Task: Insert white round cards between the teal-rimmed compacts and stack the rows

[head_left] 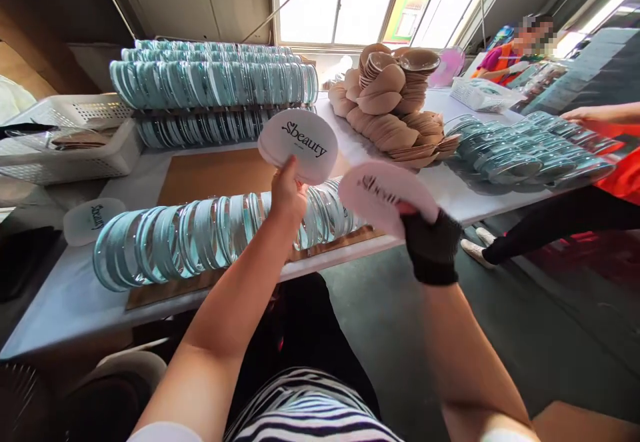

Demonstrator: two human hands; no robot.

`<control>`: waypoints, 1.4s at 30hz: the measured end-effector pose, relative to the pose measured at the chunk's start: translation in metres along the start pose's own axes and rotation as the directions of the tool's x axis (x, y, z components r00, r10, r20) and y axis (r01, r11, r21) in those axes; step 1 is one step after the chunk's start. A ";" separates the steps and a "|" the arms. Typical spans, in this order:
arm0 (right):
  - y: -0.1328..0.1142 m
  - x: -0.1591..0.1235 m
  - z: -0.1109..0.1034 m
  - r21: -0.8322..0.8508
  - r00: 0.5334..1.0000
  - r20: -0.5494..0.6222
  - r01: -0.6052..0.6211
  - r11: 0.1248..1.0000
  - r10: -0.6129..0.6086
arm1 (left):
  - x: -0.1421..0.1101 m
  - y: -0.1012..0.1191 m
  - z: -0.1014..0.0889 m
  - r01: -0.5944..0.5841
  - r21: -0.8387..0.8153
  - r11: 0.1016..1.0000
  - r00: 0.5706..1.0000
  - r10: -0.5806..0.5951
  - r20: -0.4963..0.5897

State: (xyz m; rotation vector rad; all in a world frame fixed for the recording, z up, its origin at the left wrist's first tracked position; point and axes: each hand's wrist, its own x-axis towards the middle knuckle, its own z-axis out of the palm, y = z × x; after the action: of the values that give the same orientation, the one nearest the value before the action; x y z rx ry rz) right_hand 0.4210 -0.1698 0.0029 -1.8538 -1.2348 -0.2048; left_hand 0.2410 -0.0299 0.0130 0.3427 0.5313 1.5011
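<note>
My bare left hand (290,192) grips a white rounded card (299,143) printed "beauty", its thumb on the printed face. More cards may lie behind it, since a second edge shows at its left. My right hand (431,239), in a black fingerless glove, holds a pinkish rounded card (385,195) with similar lettering, slightly blurred. Below and behind my left hand, a long row of clear and pale-teal round cases (195,239) stands on edge on brown cardboard (215,169). Another printed card (93,221) lies at the row's left end.
Stacked rows of teal cases (215,82) stand at the back. White baskets (80,155) sit left. Beige moulded cups (385,109) are heaped behind my right hand. At right, a co-worker's hand (577,115) touches more teal cases (520,155); another person (510,62) sits farther back.
</note>
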 end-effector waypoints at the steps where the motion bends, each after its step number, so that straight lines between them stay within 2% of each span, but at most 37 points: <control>1: 0.006 -0.015 -0.009 -0.081 0.995 0.089 0.050 0.995 -0.043 | 0.007 0.003 -0.001 0.009 -0.003 1.000 1.000 -0.009 -0.023; 3: 0.016 -0.048 -0.021 -0.234 0.974 0.201 0.150 0.961 -0.103 | 0.016 0.004 -0.005 0.028 0.004 1.000 0.999 -0.028 -0.041; 5: 0.020 -0.073 -0.026 -0.324 0.964 0.224 0.213 0.922 -0.144 | 0.020 0.001 -0.010 0.018 0.010 1.000 1.000 -0.018 -0.009; 7: 0.019 -0.083 -0.025 -0.360 0.961 0.220 0.238 0.902 -0.166 | 0.019 -0.004 -0.013 -0.008 0.023 1.000 0.999 0.007 0.036; 11: 0.007 -0.063 -0.005 -0.416 0.941 0.317 0.253 0.874 -0.122 | 0.017 -0.007 -0.014 -0.010 0.048 0.999 0.998 0.007 0.064; 15: -0.013 -0.029 0.033 -0.443 0.849 0.526 0.312 0.841 -0.038 | 0.017 -0.004 -0.013 0.005 0.047 0.999 0.998 -0.008 0.068; 17: -0.018 -0.020 0.047 -0.431 0.811 0.584 0.323 0.843 -0.012 | 0.016 -0.004 -0.014 0.002 0.040 0.999 0.997 -0.005 0.072; 18: -0.018 -0.019 0.051 -0.420 0.813 0.582 0.317 0.850 -0.016 | 0.016 -0.003 -0.015 -0.001 0.036 0.999 0.997 -0.002 0.075; 23: -0.004 -0.026 0.056 -0.316 0.895 0.437 0.250 0.915 -0.094 | 0.014 -0.003 -0.016 0.011 0.053 0.999 0.997 -0.015 0.077; 25: -0.003 -0.026 0.061 -0.280 0.879 0.467 0.249 0.927 -0.095 | 0.015 -0.004 -0.016 0.007 0.057 0.998 0.997 -0.012 0.080; 28: -0.011 -0.022 0.069 -0.288 0.809 0.580 0.319 0.903 -0.101 | 0.015 -0.005 -0.016 -0.008 0.050 0.999 0.996 0.003 0.092; 30: -0.016 -0.018 0.072 -0.294 0.780 0.619 0.338 0.894 -0.091 | 0.014 -0.004 -0.015 -0.008 0.050 0.999 0.995 0.003 0.097; 32: -0.018 -0.014 0.070 -0.178 0.748 0.663 0.209 0.962 -0.040 | 0.012 -0.003 -0.015 -0.009 0.059 0.998 0.995 0.003 0.096; 34: -0.017 -0.010 0.067 0.002 0.671 0.741 -0.027 1.000 0.017 | 0.009 -0.003 -0.014 -0.019 0.074 0.997 0.997 0.013 0.083; 35: -0.015 -0.009 0.065 0.106 0.607 0.795 -0.170 0.980 0.019 | 0.008 -0.003 -0.014 -0.026 0.080 0.996 0.997 0.020 0.075; 37: -0.011 -0.007 0.061 0.276 0.471 0.881 -0.423 0.863 -0.051 | 0.007 -0.004 -0.013 -0.037 0.086 0.996 0.998 0.032 0.062; 38: -0.009 -0.006 0.059 0.321 0.415 0.904 -0.505 0.801 -0.101 | 0.007 -0.005 -0.013 -0.040 0.086 0.995 0.997 0.035 0.062; 39: -0.008 -0.004 0.058 0.339 0.383 0.914 -0.547 0.765 -0.132 | 0.007 -0.006 -0.012 -0.041 0.088 0.995 0.997 0.035 0.065; 40: -0.008 -0.002 0.056 0.340 0.390 0.912 -0.537 0.772 -0.131 | 0.007 -0.007 -0.012 -0.042 0.090 0.995 0.997 0.036 0.070; 41: -0.009 0.003 0.054 0.323 0.431 0.896 -0.478 0.817 -0.103 | 0.007 -0.007 -0.011 -0.043 0.093 0.995 0.997 0.036 0.071; 42: -0.011 0.009 0.053 0.313 0.523 0.850 -0.399 0.862 -0.066 | 0.006 -0.007 -0.011 -0.045 0.094 0.995 0.997 0.039 0.066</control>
State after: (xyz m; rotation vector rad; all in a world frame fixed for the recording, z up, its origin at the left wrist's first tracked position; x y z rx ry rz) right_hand 0.4005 -0.1235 -0.0179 -1.5963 -1.5024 1.1876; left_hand 0.2417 -0.0254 -0.0005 0.4771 0.5487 1.5036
